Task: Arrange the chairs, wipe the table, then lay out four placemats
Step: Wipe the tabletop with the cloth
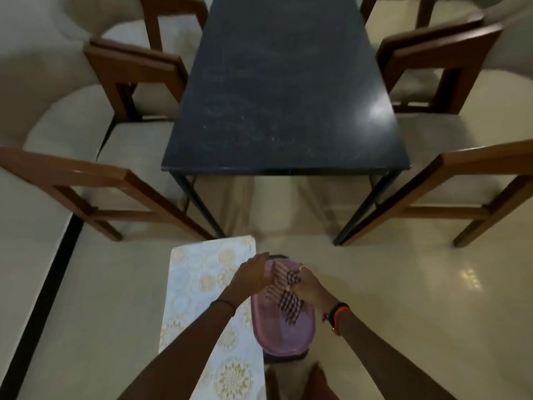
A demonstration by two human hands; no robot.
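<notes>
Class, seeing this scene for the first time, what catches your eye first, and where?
The dark table fills the upper middle, with wooden chairs on both sides. Low in the middle, the left hand and right hand meet at a checked cloth above a purple tub, a patterned placemat lying to its left.

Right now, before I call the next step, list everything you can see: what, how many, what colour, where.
table: one, black top and legs, centre
chairs: four, brown wood with pale seats, two on each side of the table: near left, far left, far right, near right
patterned sheet: one seen, white with gold floral print, before the table's near end
tub: one, purple, right of the sheet
cloth: one, dark and pale check, over the tub
floor: cream, glossy
left hand: at the cloth's left edge, hold unclear
right hand: pinches the cloth
</notes>
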